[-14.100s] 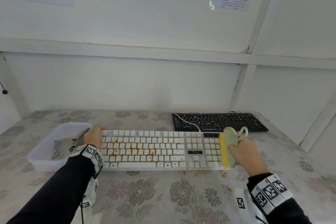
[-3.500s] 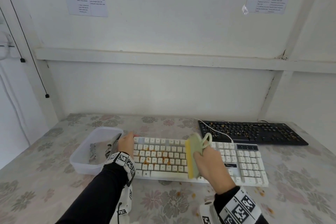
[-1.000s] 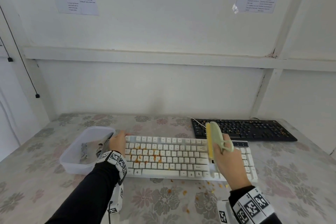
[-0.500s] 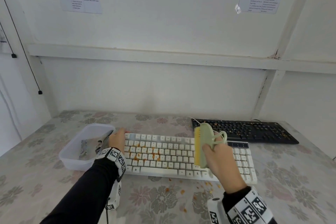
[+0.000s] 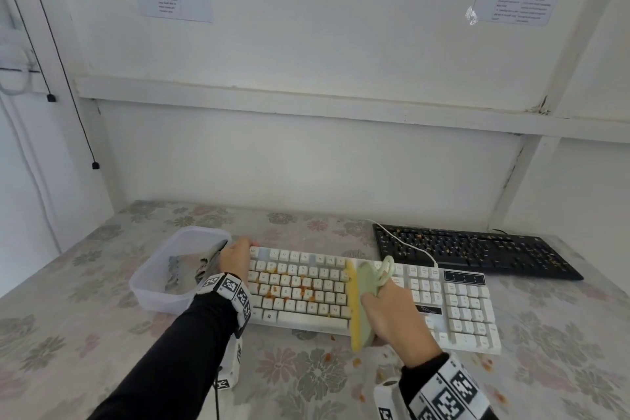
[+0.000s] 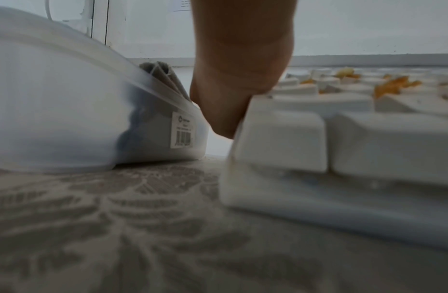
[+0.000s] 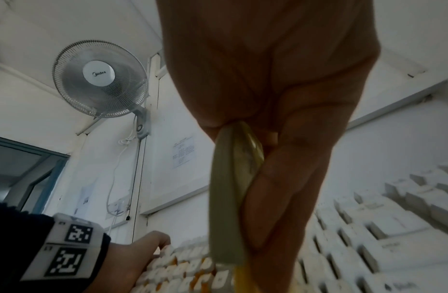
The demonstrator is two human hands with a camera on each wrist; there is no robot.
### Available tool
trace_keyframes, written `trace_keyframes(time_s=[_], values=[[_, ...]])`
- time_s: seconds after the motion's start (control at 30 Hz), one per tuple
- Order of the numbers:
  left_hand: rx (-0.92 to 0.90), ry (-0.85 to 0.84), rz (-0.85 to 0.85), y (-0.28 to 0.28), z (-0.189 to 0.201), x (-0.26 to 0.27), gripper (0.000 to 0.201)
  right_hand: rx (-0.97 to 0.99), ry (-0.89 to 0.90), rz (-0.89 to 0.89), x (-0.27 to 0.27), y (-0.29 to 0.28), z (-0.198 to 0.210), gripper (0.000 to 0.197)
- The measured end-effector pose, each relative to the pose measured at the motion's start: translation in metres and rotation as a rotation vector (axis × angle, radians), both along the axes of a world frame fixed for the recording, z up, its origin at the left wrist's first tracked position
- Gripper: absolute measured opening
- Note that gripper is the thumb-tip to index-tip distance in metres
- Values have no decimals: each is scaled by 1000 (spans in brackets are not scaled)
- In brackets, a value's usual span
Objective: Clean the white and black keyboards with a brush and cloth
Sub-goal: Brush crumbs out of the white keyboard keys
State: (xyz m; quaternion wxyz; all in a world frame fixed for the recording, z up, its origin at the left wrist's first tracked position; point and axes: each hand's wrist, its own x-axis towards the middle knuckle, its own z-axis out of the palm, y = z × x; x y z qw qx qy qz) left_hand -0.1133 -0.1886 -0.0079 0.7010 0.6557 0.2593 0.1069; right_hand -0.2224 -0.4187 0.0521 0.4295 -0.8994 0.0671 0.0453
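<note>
The white keyboard (image 5: 453, 303) lies across the table, with orange crumbs on its left keys (image 5: 293, 290). My right hand (image 5: 392, 310) grips a pale green brush (image 5: 366, 283) with yellow bristles (image 5: 353, 314), set across the keyboard's middle. The same brush (image 7: 227, 198) fills the right wrist view, over white keys (image 7: 368, 228). My left hand (image 5: 237, 257) holds the keyboard's left end (image 6: 275, 138); its fingers are hidden. The black keyboard (image 5: 477, 254) lies behind at right, also strewn with crumbs. A grey cloth (image 5: 185, 269) sits in the plastic tub.
A clear plastic tub (image 5: 150, 286) stands just left of the white keyboard, close against it (image 6: 67, 119). Crumbs (image 5: 356, 361) lie on the flowered tablecloth (image 5: 85, 334) in front. A white cable (image 5: 409, 244) crosses the black keyboard. The wall is close behind.
My right hand has carried the brush leftward across the white keyboard and down toward its front edge. The left hand has stayed on the keyboard's left end.
</note>
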Motion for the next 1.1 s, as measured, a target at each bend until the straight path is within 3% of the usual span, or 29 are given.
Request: trace_keyframes(time_s=[0.13,0.27,0.37,0.43,0.5,0.67,0.8,0.87,0.93,1.0,1.1], values=[[5,-22,-1,2,-3,4,25,36,-16,-41,-3,-1,11,15],[-4,-18,-16,3,-3,3,25,-20,-180,-132,10,6,12,19],[-28,-2,-24,4,-5,1,25,-27,-228,-77,15,16,6,7],[-32,6,-29,5,-5,1,25,-69,-158,-58,15,20,2,7],[-59,4,-32,5,-4,1,23,-80,-79,-63,13,22,-1,18],[-81,-1,-43,6,-6,2,19,3,9,-29,-1,28,3,9],[-69,-1,-45,6,-7,2,19,-42,-190,-57,6,39,3,18],[-60,-1,-58,6,-6,2,19,-48,-306,-37,9,49,1,6],[-44,-4,-58,8,-8,4,18,-46,-329,12,11,59,-5,14],[-39,-1,-57,8,-10,5,18,-60,-249,16,10,64,-10,3],[-43,2,-61,9,-12,8,18,-86,-92,-2,6,63,-17,32]])
